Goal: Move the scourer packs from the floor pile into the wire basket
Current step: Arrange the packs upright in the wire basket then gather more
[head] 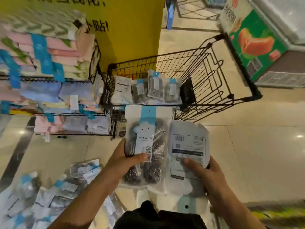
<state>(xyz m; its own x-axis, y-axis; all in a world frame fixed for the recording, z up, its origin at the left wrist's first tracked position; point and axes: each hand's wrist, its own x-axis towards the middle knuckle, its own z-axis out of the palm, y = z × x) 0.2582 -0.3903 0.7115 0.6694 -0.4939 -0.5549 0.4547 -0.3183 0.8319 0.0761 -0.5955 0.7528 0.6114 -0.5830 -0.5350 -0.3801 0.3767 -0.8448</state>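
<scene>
Fingers of our left hand (122, 160) pinch a scourer pack (146, 146); our right hand (204, 172) clamps another pack (188, 146), long axes toward the wire basket (214, 80) at twelve o'clock.

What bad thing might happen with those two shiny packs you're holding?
Each hand grips just one pack: the left hand holds the front-facing pack by its edge, the right hand the back-facing pack. Slippery plastic might slide out. The wire basket has wide gaps, so a pack might poke through.
</scene>
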